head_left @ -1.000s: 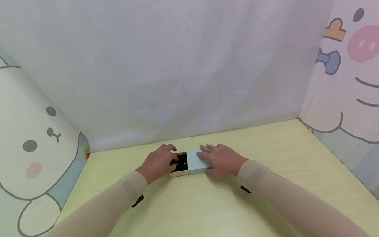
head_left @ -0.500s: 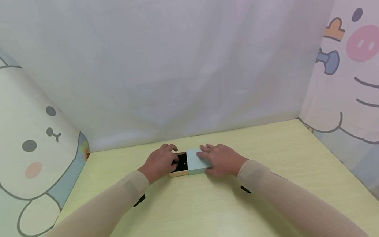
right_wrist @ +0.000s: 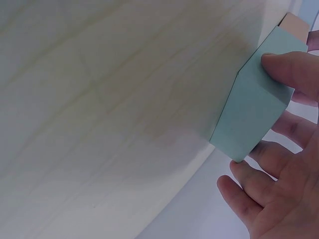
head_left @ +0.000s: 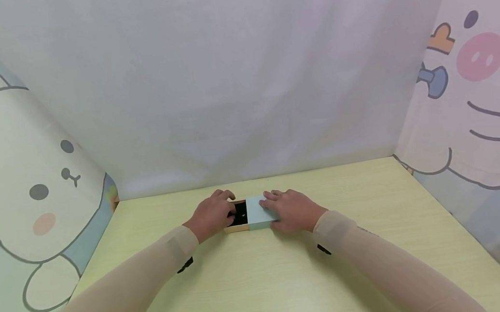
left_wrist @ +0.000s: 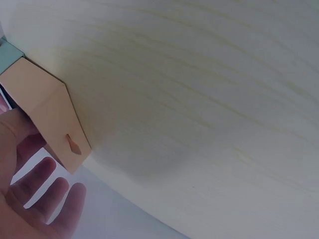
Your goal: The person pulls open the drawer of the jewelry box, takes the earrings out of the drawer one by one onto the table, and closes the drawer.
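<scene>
A drawer-style gift box lies on the table, partly pulled out. Its pale blue-green sleeve (head_left: 256,212) is on the right; its peach drawer (head_left: 237,228) sticks out to the left, lined in black with a small white mark inside. My left hand (head_left: 209,218) reaches over the drawer's left end, thumb and forefinger inside. What those fingertips touch is hidden. In the left wrist view a ribbon tab (left_wrist: 74,144) shows on the drawer's end, the other fingers spread beside it. My right hand (head_left: 295,212) grips the sleeve, thumb (right_wrist: 286,67) on its front side, fingers across the top and back.
The pale wood-grain table (head_left: 259,281) extends around the box on all sides. Behind it hangs a white curtain (head_left: 245,88). Cartoon-printed cloths, one with a bear-like figure (head_left: 37,171) and one with a pig (head_left: 475,82), close off the left and right.
My left hand has shifted slightly right, its fingers further over the drawer's black interior. The right hand and the box have stayed in place.
</scene>
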Demonstrator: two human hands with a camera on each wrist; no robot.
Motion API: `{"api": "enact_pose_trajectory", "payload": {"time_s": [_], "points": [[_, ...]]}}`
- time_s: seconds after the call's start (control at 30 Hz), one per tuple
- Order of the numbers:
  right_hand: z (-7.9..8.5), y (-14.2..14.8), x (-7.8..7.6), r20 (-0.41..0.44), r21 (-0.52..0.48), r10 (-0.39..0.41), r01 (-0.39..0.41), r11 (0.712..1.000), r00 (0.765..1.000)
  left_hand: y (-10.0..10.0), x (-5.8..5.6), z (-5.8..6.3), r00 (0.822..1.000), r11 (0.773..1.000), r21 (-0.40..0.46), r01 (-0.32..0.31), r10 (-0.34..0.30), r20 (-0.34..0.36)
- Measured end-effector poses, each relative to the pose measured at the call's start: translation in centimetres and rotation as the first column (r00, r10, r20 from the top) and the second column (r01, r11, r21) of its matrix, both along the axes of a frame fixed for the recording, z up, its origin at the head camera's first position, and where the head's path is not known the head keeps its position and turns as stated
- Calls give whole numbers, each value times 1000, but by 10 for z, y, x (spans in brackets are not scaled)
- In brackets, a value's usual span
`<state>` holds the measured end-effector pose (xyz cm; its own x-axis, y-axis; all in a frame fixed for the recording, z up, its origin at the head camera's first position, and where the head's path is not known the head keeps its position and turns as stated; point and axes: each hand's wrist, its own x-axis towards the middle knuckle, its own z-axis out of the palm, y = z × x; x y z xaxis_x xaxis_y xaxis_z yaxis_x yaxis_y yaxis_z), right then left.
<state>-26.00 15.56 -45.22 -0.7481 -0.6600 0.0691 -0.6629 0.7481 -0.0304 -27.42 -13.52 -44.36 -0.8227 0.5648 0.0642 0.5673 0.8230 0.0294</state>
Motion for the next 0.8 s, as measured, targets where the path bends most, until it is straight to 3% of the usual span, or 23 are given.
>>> {"api": "enact_pose_trajectory", "payload": {"time_s": [0.8], "points": [[-2, 0, -3, 0, -4, 7, -7, 1000, 1000, 1, 2, -2, 1000, 1000, 12, 10, -10, -21]]}}
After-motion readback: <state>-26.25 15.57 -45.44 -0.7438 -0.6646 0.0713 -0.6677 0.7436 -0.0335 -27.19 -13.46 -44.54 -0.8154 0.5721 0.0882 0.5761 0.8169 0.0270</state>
